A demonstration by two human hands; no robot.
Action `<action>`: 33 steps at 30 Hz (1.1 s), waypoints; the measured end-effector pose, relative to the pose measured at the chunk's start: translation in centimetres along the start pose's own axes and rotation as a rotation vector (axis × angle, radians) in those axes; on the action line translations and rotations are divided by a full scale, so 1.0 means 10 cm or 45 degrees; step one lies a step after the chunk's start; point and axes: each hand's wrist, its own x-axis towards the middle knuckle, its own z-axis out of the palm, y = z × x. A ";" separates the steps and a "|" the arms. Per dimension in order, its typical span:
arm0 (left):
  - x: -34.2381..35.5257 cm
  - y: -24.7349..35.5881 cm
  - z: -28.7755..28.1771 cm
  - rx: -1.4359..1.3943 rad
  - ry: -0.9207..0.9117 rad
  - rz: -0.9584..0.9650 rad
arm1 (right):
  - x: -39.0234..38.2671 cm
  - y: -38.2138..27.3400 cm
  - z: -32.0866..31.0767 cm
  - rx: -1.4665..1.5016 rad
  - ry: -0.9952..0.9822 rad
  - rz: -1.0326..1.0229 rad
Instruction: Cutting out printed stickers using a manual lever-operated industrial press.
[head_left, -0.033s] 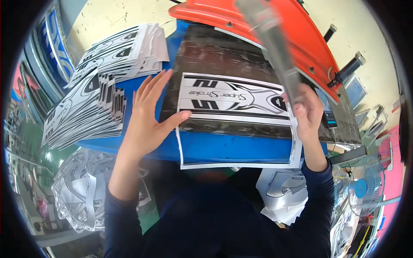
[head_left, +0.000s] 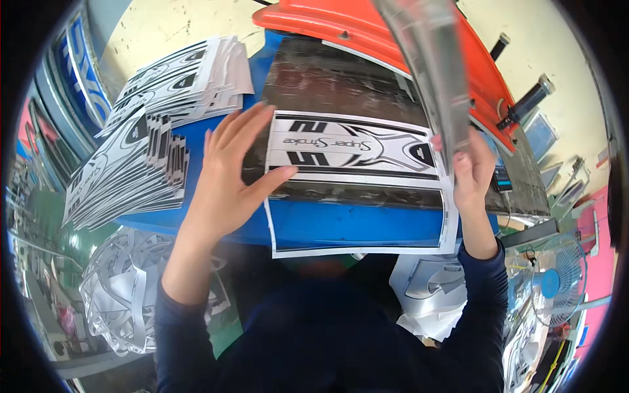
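A white printed sheet (head_left: 354,147) with black graphics and a cut-out lower window lies on a dark, worn board (head_left: 327,72), overhanging its front. My left hand (head_left: 232,170) is open at the sheet's left side, thumb near its edge, fingers raised over the board. My right hand (head_left: 473,173) is closed on a long metal straightedge (head_left: 426,49), blurred and raised upright at the sheet's right end; what lies under it there is hidden.
Fanned stacks of printed sheets (head_left: 111,170) are on the blue table (head_left: 216,124) at left. An orange moulded panel (head_left: 301,16) stands behind the board. A phone (head_left: 502,177) lies at right. A fan (head_left: 550,281) and paper offcuts (head_left: 118,288) are lower down.
The straightedge in my right hand has swung slightly right at its top. My right hand has shifted slightly right, and my left thumb a little toward the sheet.
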 end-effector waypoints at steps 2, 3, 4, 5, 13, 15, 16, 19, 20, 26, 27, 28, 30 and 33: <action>0.19 0.13 0.19 -0.206 -0.083 0.089 | -0.01 0.05 -0.03 0.012 0.102 -0.024; 0.30 0.18 0.28 -0.407 -0.157 0.168 | 0.01 0.07 -0.07 0.063 0.137 -0.022; 0.39 0.26 0.38 -0.396 -0.154 0.169 | 0.02 0.08 -0.09 0.121 0.170 -0.026; 0.46 0.33 0.49 -0.427 -0.269 0.148 | 0.02 0.08 -0.06 0.127 0.253 -0.015; 0.67 0.44 0.71 -0.242 -0.601 0.112 | 0.00 0.14 -0.14 0.316 0.380 -0.008; 0.69 0.49 0.70 -0.249 -0.609 0.109 | -0.01 0.15 -0.15 0.355 0.398 -0.006; 0.70 0.51 0.69 -0.261 -0.609 0.099 | -0.01 0.15 -0.15 0.394 0.405 -0.007; 0.74 0.48 0.72 -0.268 -0.591 0.081 | -0.01 0.12 -0.14 0.433 0.429 0.016; 0.76 0.47 0.71 -0.290 -0.588 0.080 | -0.01 0.12 -0.14 0.440 0.397 0.015; 0.73 0.47 0.84 -0.203 -0.374 0.595 | 0.01 0.12 -0.12 0.605 0.371 0.030; 0.74 0.47 0.83 -0.223 -0.417 0.516 | 0.01 0.12 -0.12 0.609 0.373 0.028; 0.75 0.50 0.83 -0.241 -0.458 0.435 | 0.01 0.13 -0.13 0.614 0.372 0.027; 0.77 0.59 0.83 -0.402 -0.519 0.199 | 0.00 0.14 -0.17 0.579 0.367 0.009; 0.77 0.62 0.85 -0.399 -0.569 -0.023 | 0.00 0.16 -0.16 0.556 0.350 -0.014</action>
